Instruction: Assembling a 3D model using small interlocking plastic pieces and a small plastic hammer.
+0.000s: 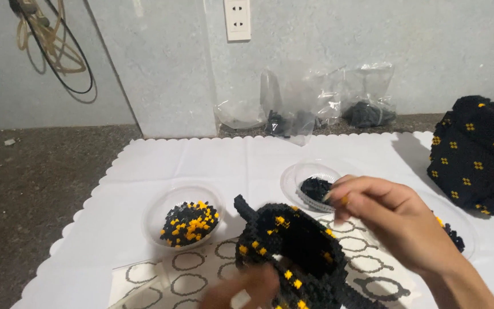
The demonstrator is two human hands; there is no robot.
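Fingertips of the right hand (pixel 398 214) pinch a small yellow brick (pixel 344 201) just above the hollow black-and-yellow brick model (pixel 295 257) at the white cloth's (pixel 201 160) near edge; the left hand (pixel 247 286) grips the model's near wall from below

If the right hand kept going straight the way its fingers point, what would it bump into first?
The right hand points left and slightly up, pinching a tiny orange piece. Going straight on, it would probably first meet the small clear bowl of black bricks just past its fingertips, though depth is hard to judge and it might pass above.
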